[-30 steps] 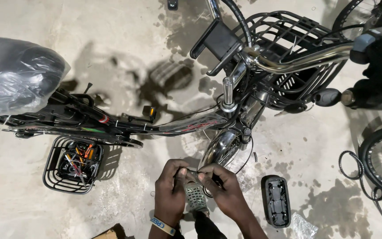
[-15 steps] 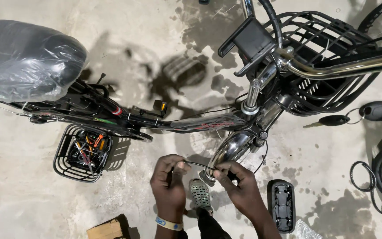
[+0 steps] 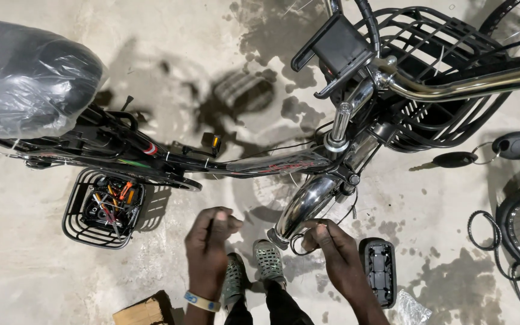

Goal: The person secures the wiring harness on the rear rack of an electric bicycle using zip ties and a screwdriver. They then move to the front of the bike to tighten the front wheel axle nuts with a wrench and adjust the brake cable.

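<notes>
Pinching a thin black cable (image 3: 299, 245) beside the chrome fender (image 3: 308, 204), the right hand (image 3: 335, 256) is nearer; the left hand (image 3: 209, 241), fisted, perhaps grips a small tool.

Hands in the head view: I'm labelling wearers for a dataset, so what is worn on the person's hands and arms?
Both the left hand and the right hand are bare, with no gloves and no sleeves in view. The left wrist carries a thin pale-blue band with yellow marks. No rings or watch can be made out.
</notes>
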